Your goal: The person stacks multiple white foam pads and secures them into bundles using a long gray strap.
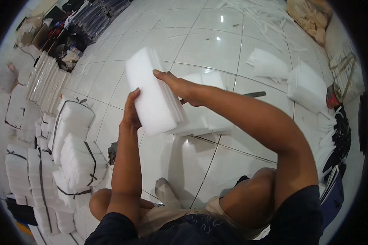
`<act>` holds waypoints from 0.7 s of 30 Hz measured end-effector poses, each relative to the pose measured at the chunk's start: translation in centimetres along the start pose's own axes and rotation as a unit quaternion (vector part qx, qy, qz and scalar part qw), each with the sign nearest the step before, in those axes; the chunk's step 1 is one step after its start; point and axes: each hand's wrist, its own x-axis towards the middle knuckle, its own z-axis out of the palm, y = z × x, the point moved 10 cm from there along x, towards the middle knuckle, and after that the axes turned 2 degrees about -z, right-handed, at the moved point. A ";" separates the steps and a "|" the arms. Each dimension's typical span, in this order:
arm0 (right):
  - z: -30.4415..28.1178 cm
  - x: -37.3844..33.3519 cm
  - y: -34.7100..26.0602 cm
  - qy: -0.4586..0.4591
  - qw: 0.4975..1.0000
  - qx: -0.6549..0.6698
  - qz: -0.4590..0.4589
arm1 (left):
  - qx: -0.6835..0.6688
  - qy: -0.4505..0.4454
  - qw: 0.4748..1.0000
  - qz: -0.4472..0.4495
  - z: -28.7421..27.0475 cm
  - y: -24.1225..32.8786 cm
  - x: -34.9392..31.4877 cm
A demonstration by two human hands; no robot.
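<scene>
A stack of white foam sheets [152, 100] is held up in front of me, tilted, between my two hands. My left hand [130, 111] grips its left side, thumb on the top face. My right hand [179, 87] is closed on the right edge, its thumb pressing near the upper corner and its other fingers partly hidden behind the sheets. Below and beyond the stack, more white foam pieces [213, 122] lie on the tiled floor. A dark flat strip [255, 94] pokes out past my right forearm.
Foam bundles [80, 159] tied with black bands are piled at the left. Loose foam stacks [307, 86] lie at the right. Thin white offcuts [257, 20] litter the far floor. A brownish plastic bag [310, 18] stands at the far right, and dark bundles [96, 18] at the far left.
</scene>
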 end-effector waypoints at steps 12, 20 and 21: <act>-0.3 2.1 4.9 0.157 0.987 0.029 0.024 | -0.010 -0.051 0.996 -0.066 -3.1 -4.4 4.8; -1.0 2.0 6.7 0.158 0.987 0.028 0.005 | -0.067 -0.028 0.995 -0.067 -1.6 -6.6 4.7; -1.1 2.0 6.9 0.176 0.984 0.035 0.004 | -0.068 -0.032 0.995 -0.071 -1.2 -6.9 4.6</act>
